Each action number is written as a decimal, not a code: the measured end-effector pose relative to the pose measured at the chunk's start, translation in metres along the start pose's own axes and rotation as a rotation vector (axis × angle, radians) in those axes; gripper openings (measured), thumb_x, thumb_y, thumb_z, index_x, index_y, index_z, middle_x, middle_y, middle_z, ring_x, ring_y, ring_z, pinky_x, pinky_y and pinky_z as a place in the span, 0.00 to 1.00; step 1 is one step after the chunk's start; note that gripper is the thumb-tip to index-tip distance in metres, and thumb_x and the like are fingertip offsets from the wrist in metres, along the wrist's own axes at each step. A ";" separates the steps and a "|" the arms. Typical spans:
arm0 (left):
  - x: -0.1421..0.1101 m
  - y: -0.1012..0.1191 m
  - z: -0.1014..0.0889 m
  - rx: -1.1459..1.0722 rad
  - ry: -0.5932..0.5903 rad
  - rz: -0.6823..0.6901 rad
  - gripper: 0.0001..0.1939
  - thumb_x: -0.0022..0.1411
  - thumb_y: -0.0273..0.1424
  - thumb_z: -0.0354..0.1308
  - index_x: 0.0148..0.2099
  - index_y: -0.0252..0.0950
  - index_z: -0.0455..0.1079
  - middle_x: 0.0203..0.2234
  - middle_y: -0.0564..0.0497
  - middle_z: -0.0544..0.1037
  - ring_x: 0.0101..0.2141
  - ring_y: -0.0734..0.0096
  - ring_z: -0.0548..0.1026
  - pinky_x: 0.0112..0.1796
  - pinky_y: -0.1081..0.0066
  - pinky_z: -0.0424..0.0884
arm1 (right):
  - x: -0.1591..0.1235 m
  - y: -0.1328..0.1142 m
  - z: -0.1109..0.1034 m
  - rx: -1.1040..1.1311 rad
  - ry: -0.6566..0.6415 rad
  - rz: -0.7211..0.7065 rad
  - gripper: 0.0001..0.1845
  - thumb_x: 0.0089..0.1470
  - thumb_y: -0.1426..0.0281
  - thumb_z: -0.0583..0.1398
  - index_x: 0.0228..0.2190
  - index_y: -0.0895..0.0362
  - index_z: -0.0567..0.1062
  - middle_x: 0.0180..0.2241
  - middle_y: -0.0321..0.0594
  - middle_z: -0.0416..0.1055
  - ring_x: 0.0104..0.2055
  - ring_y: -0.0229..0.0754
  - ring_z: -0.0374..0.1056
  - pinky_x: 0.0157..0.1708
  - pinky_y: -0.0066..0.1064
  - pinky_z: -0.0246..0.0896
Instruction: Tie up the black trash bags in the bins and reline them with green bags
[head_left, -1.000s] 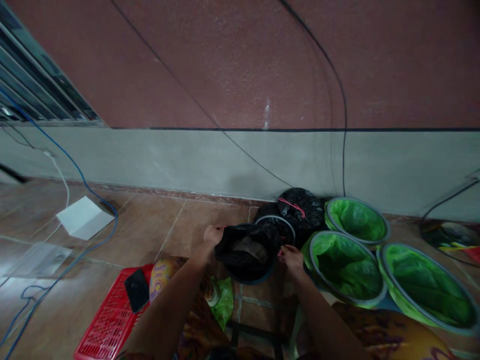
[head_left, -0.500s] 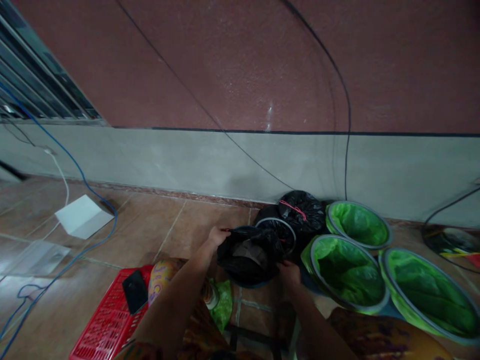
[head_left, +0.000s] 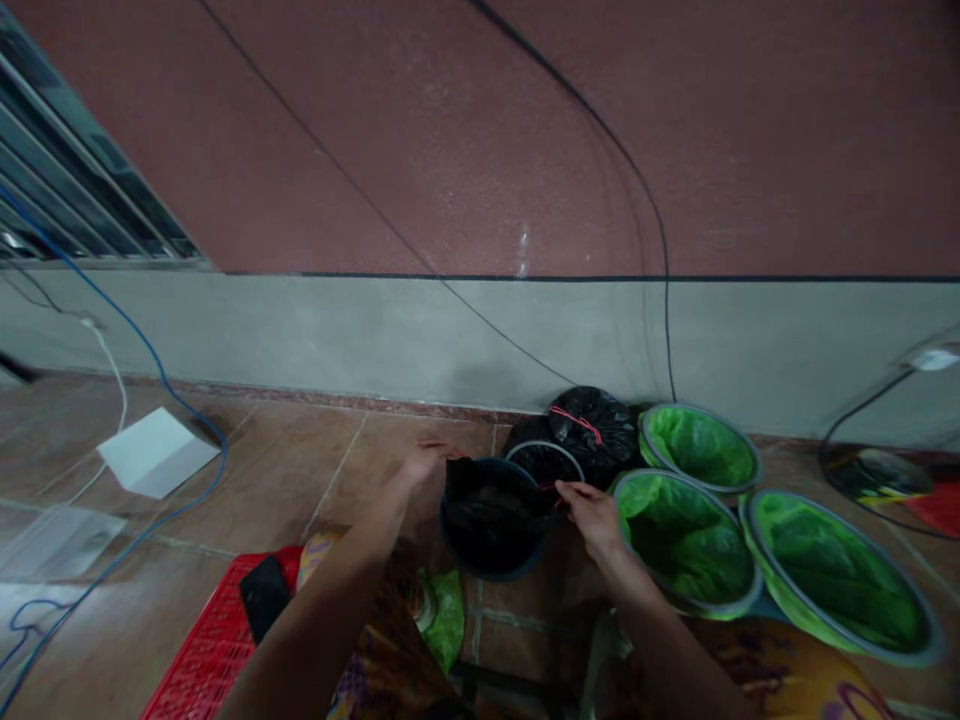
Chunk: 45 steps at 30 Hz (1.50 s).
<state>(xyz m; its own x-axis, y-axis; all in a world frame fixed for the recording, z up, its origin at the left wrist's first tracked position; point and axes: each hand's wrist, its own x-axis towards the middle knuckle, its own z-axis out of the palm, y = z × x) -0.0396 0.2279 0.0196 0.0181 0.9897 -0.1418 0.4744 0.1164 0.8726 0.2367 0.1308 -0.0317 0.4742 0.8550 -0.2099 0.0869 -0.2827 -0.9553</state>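
A maroon plaster wall (head_left: 480, 130) filled the top of the view above a grey cement band (head_left: 375, 335), with a black cable (head_left: 626, 170) running down across both and a metal window louver (head_left: 67, 170) at the upper left. Below lay a brown tiled floor (head_left: 255, 465), crossed on the left by a blue cable (head_left: 161, 365), with a folded white sheet (head_left: 157, 452) beside it. A red plastic basket (head_left: 202, 655) sat at the lower left, a black phone (head_left: 262, 598) resting on it.

Three round tubs lined with green plastic (head_left: 686, 540) stood on the right against the wall, just beside a tied black bag (head_left: 592, 430) cinched with pink string. A patterned cloth (head_left: 375, 660) and a crumpled green bag (head_left: 444, 620) lay near the person at the bottom of the view.

In the middle of the floor, a dark bucket (head_left: 491, 520) held a black plastic liner (head_left: 487, 520), just in front of a ring holding more black plastic (head_left: 544, 463). The left hand (head_left: 424, 462) was at the bucket's far left rim, fingers narrowed near the liner's edge; whether they gripped it, I could not tell. The right hand (head_left: 592, 518) was at the right rim, finger and thumb in a narrow pinch on a thin red strand (head_left: 553, 488).
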 end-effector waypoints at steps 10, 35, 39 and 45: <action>-0.011 0.012 0.015 -0.427 -0.130 -0.007 0.15 0.45 0.42 0.65 0.29 0.34 0.77 0.30 0.47 0.80 0.35 0.64 0.75 0.42 0.66 0.68 | 0.007 -0.077 -0.002 0.187 -0.161 -0.171 0.21 0.37 0.53 0.66 0.24 0.59 0.77 0.16 0.33 0.65 0.19 0.32 0.58 0.21 0.26 0.53; -0.022 0.054 0.019 -0.461 -0.249 0.024 0.17 0.44 0.42 0.67 0.30 0.32 0.78 0.30 0.46 0.80 0.33 0.67 0.75 0.41 0.67 0.67 | -0.024 -0.057 0.131 -0.507 -0.297 -0.335 0.14 0.54 0.62 0.57 0.36 0.59 0.76 0.35 0.48 0.77 0.38 0.45 0.73 0.38 0.31 0.61; -0.019 0.054 0.010 -0.530 -0.165 0.018 0.17 0.44 0.42 0.68 0.31 0.34 0.78 0.32 0.46 0.81 0.36 0.66 0.75 0.43 0.66 0.66 | -0.028 -0.038 0.137 -0.771 -0.340 -0.313 0.15 0.58 0.67 0.52 0.36 0.59 0.77 0.37 0.50 0.77 0.41 0.45 0.73 0.40 0.30 0.60; -0.004 0.049 -0.002 -0.586 -0.068 0.016 0.19 0.46 0.45 0.66 0.33 0.35 0.76 0.36 0.45 0.80 0.40 0.63 0.74 0.45 0.65 0.65 | -0.028 0.013 0.107 -0.940 -0.408 -0.246 0.16 0.59 0.69 0.50 0.37 0.58 0.77 0.37 0.51 0.76 0.41 0.46 0.72 0.41 0.33 0.61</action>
<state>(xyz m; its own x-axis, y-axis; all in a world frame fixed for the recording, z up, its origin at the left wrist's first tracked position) -0.0187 0.2295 0.0636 0.0871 0.9864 -0.1391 -0.0917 0.1470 0.9849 0.1307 0.1498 -0.0605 0.0357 0.9668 -0.2529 0.8680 -0.1554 -0.4716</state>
